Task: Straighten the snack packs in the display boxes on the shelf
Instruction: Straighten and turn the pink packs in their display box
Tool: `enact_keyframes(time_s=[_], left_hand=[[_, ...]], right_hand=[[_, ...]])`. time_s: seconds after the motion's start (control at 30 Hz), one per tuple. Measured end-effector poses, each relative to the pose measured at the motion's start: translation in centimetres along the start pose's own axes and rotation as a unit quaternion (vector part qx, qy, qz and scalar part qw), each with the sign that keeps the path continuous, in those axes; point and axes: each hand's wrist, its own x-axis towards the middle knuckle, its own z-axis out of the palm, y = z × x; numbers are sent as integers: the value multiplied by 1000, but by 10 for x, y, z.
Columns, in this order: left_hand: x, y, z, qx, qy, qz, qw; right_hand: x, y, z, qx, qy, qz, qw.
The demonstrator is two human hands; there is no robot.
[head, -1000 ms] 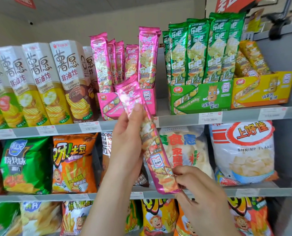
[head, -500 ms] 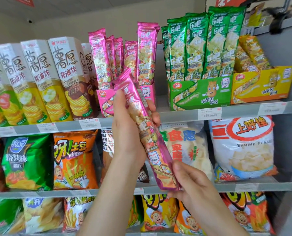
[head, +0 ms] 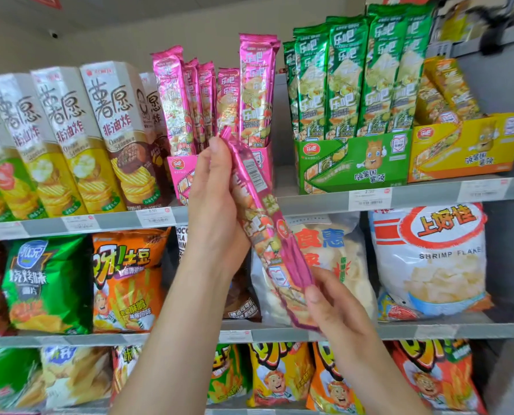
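My left hand (head: 216, 205) grip is clamped on the upper half of the pink snack pack (head: 264, 223); my right hand (head: 336, 307) pinches its lower end. Pack tilted, top toward 11 o'clock, barcode showing, in front of the pink display box (head: 179, 175). Green packs (head: 345, 76) at 2 o'clock read 乐吧. Bag (head: 429, 265) at 3 o'clock: "SHRIMP FLAKE".

This is a shop, a small grocery or convenience store by the look of it. Grey metal shelves (head: 309, 202) carry rows of crisp bags (head: 130, 280) and tall snack packs (head: 345, 76) in printed display boxes (head: 351, 163), and price labels (head: 368, 199) run along each shelf edge. A dome security camera (head: 53, 34) sits at the ceiling far left.
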Motion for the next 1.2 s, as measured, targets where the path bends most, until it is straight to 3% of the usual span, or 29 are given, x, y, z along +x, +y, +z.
enact_keyframes(time_s=[0.17, 0.27, 0.37, 0.5, 0.6, 0.73, 0.87, 1.0, 1.2], left_hand=[[-5, -1, 0, -25, -48, 27, 998], [1, 16, -10, 66, -113, 21, 991], [16, 49, -28, 247, -162, 57, 954], [40, 91, -39, 371, -234, 54, 897], [60, 117, -37, 438, -256, 61, 860], [88, 143, -27, 444, -266, 117, 848], [117, 166, -16, 416, -263, 191, 850], [147, 187, -6, 435, -249, 243, 831], [192, 204, 9, 453, -226, 302, 808]], right_hand=[[12, -2, 16, -172, 37, -72, 982], [18, -3, 16, -148, 60, -77, 984], [26, -18, 23, -42, 22, -46, 998], [40, -48, 33, 30, -39, 20, 999], [60, -54, 41, -34, -50, -39, 997], [94, -59, 53, -154, 14, -110, 982], [127, -78, 56, -322, 74, -198, 923], [147, -95, 58, -502, 146, -272, 808], [171, -141, 43, -476, 287, -381, 739]])
